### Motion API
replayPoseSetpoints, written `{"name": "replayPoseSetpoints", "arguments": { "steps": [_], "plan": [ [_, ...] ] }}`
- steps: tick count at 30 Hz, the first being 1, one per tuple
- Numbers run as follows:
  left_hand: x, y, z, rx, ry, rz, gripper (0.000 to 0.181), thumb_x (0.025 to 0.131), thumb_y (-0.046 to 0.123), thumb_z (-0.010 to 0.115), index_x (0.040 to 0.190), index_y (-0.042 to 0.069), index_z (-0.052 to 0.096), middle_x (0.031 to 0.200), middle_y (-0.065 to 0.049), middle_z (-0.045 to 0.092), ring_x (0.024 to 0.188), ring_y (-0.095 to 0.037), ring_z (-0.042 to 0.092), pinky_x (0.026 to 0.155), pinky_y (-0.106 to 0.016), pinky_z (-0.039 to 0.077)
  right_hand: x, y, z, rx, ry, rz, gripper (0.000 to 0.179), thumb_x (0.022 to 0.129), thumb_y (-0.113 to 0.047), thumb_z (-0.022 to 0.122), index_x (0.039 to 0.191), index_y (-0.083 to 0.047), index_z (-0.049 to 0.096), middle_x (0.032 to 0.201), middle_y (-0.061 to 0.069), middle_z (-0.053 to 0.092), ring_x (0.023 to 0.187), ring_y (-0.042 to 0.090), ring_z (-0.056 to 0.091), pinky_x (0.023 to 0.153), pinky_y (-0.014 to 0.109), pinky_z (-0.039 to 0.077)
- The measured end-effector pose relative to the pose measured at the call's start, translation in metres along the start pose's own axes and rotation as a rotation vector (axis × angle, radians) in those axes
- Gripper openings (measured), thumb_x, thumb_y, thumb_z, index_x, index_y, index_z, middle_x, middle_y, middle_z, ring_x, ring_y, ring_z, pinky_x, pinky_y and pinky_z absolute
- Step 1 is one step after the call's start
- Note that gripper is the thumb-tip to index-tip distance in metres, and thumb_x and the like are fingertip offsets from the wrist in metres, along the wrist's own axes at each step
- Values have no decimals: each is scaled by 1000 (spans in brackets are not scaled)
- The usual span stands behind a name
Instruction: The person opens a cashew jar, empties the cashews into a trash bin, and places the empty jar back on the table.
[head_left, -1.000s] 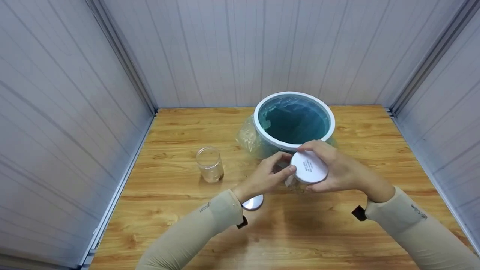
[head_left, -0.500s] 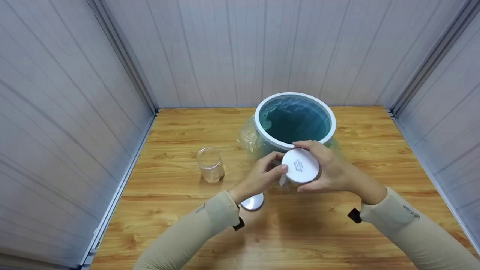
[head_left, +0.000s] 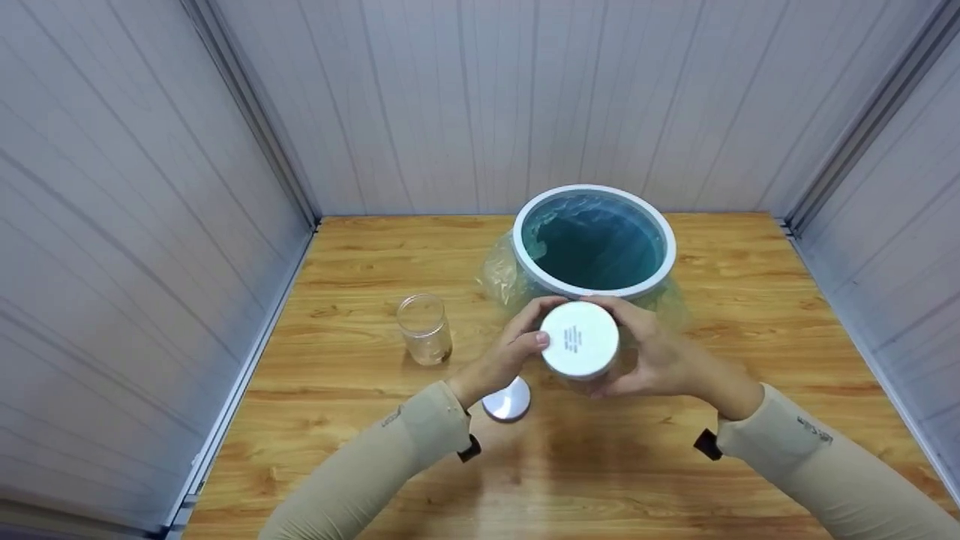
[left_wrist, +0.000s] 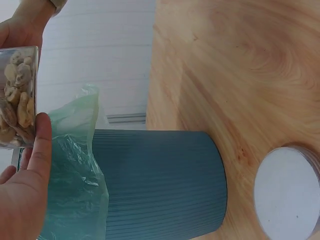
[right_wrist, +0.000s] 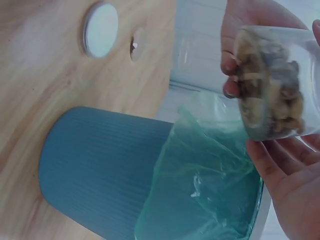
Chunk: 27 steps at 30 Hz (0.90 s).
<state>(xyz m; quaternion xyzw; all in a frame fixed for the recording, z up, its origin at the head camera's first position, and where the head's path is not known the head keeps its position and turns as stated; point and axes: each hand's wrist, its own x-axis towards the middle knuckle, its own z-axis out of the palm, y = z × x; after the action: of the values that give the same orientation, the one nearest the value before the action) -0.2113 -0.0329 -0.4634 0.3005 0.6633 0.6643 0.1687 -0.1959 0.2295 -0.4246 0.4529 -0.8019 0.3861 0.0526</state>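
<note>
A clear jar [right_wrist: 275, 85] under a white lid [head_left: 580, 339] with small print is held between my two hands, in front of the bin. Lumpy tan and brown pieces, perhaps nuts, lie inside it, plain in both wrist views. My left hand [head_left: 499, 360] grips its left side, thumb on the lid's edge in the head view. On the other side my right hand [head_left: 664, 361] holds the jar with thumb and fingers spread round it. A round white lid [head_left: 508, 400] lies on the table near my left wrist. Farther left stands an open clear jar [head_left: 424, 330], with no lid on it.
A blue-green ribbed bin [left_wrist: 160, 175] with a white rim stands just behind the held jar. Its thin green liner [right_wrist: 200, 185] hangs over the outside. The wooden table [head_left: 360, 465] is bounded by pale panel walls [head_left: 450, 105] at the back and both sides.
Both hands have carried the jar a little to the left, and its lid faces up more. My left fingers lie closer round the jar. The loose lid and the open jar stay put.
</note>
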Motion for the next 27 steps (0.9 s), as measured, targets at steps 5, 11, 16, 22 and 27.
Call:
{"name": "replayPoseSetpoints", "arguments": {
  "steps": [5,11,16,22,27],
  "plan": [
    [-1,2,-1,-56,20,-35,94,91,62,49,166,9,30,168,-14,39,149,-28,40,124,-55,42,0,-3,5,0,0,27,104,73,-24,104,159,-8,47,156,8,59,140,19,56,123,23,40],
    [-4,4,-5,9,-3,-24,91,99,68,44,167,10,30,168,-12,40,150,-26,42,124,-51,43,-1,1,11,35,66,-18,99,72,-21,103,155,-7,51,151,11,63,137,18,58,121,20,40],
    [-6,8,-12,203,27,21,111,91,95,43,163,11,39,159,-9,51,144,-23,50,121,-45,47,-1,3,13,65,61,-18,96,74,-22,102,154,-7,52,149,11,64,134,19,60,119,21,44],
    [-5,15,-21,427,18,135,109,89,96,46,159,12,45,148,-7,59,127,-21,60,105,-40,58,-2,3,13,28,12,59,91,74,-29,101,150,-10,55,143,5,67,127,18,63,112,25,51],
    [-3,22,-27,583,-18,256,98,95,84,56,159,10,47,148,-11,58,129,-23,60,105,-50,60,-3,9,17,1,0,49,86,74,-32,100,146,-9,58,135,4,69,118,16,64,105,28,57]
  ]
}}
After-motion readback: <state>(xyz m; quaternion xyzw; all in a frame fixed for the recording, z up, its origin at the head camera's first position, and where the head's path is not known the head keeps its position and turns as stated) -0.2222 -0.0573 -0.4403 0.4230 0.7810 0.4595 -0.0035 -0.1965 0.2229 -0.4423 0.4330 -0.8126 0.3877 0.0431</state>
